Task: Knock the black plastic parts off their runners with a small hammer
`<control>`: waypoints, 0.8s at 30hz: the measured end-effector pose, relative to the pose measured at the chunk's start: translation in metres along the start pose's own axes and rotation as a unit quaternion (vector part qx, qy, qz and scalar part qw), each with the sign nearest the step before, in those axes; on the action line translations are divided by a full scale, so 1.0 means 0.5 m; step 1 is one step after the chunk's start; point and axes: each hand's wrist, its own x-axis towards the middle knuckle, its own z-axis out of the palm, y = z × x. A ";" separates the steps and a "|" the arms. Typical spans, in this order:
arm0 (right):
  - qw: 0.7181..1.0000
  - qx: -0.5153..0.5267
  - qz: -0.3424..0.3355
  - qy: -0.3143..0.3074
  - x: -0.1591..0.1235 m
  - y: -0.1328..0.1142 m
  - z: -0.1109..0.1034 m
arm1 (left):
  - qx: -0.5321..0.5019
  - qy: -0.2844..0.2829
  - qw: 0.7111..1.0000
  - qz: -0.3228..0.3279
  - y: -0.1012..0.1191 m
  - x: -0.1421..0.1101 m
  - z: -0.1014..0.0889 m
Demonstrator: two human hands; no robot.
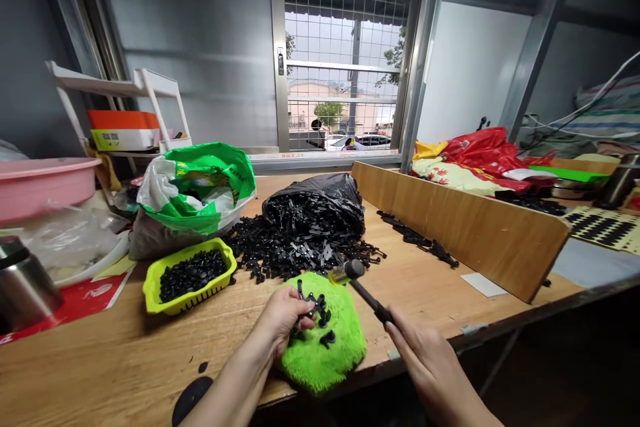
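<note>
My left hand (pixel 291 312) is closed around several small black plastic parts, over a fluffy bright green pad (pixel 340 353) at the table's front edge. More small black parts (pixel 327 338) lie loose on that pad. In my right hand (pixel 425 350) is the dark handle of a mallet (pixel 367 295). Its head, with one black end and one yellowish end, hovers over the pad's far edge. Just behind the pad, a large heap of black plastic pieces (pixel 310 243) spills from a black plastic bag (pixel 340 193).
A yellow-green basket (pixel 150 287) of black round pieces stands left, with a green-and-white sack (pixel 210 213) behind it. A pink basin (pixel 45 187) and steel flask (pixel 25 290) are farther left. A wooden board (pixel 465 227) stands upright on the right, beside black strips (pixel 417 237).
</note>
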 end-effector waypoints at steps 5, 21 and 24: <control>0.996 -0.081 -0.026 -0.020 0.005 -0.007 -0.009 | -0.004 -0.004 1.000 0.015 -0.003 0.002 -0.001; 0.977 -0.204 -0.064 -0.022 0.002 -0.005 0.010 | 0.022 0.020 0.999 0.045 -0.019 0.013 -0.006; 0.977 -0.205 -0.049 -0.019 0.007 0.006 0.011 | 0.018 0.035 0.998 0.057 -0.008 0.002 -0.015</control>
